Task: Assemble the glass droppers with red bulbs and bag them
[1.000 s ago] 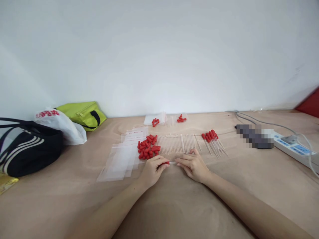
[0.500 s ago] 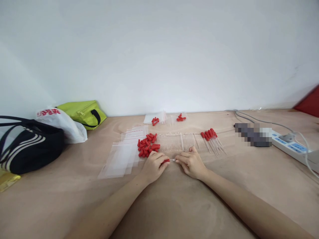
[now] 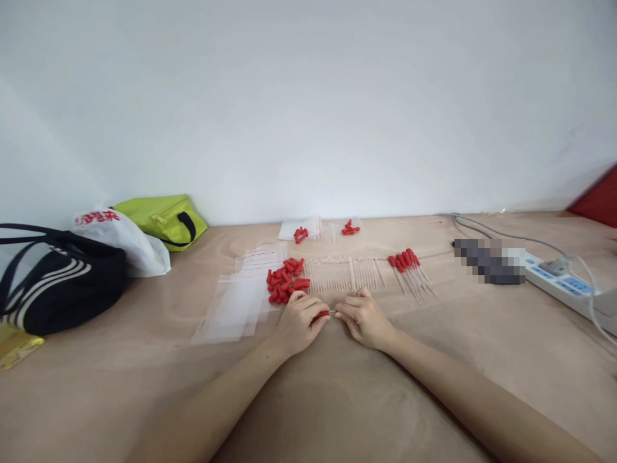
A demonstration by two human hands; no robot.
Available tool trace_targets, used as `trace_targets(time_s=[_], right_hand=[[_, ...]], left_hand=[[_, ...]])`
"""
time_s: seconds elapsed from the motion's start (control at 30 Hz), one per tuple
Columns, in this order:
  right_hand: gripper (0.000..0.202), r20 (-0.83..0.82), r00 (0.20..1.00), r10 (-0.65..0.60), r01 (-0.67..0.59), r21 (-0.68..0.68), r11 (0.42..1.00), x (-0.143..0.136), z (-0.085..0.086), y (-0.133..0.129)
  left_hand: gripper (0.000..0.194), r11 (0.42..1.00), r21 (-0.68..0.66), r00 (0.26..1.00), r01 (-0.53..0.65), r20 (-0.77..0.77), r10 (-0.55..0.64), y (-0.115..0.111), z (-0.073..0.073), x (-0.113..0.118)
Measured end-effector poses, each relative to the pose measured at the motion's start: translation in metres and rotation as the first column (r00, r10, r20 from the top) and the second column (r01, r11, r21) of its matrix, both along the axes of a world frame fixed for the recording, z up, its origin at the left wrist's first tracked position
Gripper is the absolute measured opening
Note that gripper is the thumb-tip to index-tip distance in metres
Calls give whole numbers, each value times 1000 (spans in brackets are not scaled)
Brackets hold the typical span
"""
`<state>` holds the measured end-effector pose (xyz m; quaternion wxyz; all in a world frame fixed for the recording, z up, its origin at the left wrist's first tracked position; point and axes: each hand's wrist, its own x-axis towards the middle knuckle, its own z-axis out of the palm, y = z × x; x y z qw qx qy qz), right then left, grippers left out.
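My left hand (image 3: 301, 321) pinches a red rubber dropper bulb (image 3: 321, 314) near the table's middle. Facing it, my right hand (image 3: 362, 317) is closed on a clear glass dropper tube (image 3: 331, 313), mostly hidden by my fingers, whose end meets the bulb. Just beyond my left hand lies a pile of red bulbs (image 3: 284, 281). A row of clear tubes (image 3: 337, 274) is laid side by side beyond both hands. To the right, several droppers with red bulbs on them (image 3: 405, 261) lie fanned out.
Clear zip bags (image 3: 226, 308) overlap left of the pile. Small groups of bulbs (image 3: 301, 234) and tubes lie near the wall. A black bag (image 3: 72, 289), a white plastic bag (image 3: 135, 244) and a green bag (image 3: 164, 218) stand left. At right are a power strip (image 3: 559, 280) and cables.
My right hand has moved slightly left, toward my left hand. Less of the glass tube shows between the red bulb and my right fingers.
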<state>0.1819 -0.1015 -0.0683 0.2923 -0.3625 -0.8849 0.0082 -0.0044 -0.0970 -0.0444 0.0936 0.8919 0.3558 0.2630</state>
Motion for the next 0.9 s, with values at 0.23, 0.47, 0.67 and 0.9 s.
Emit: trace_targets(time_s=[0.23, 0.47, 0.67, 0.9], right_hand=[[23, 20, 1000, 23, -23, -22, 1000, 1, 2, 1], [21, 211, 973, -98, 81, 85, 993, 12, 15, 3], [26, 90, 808, -583, 582, 36, 812, 55, 20, 28], [31, 343, 467, -815, 883, -150, 444, 98, 17, 47]], left_hand=[[11, 1000, -1, 1000, -12, 16, 12, 1, 1, 2], [14, 986, 144, 995, -87, 69, 77, 2, -5, -3], [27, 977, 178, 991, -120, 83, 107, -1, -7, -9], [12, 987, 157, 998, -41, 47, 35, -2, -4, -7]])
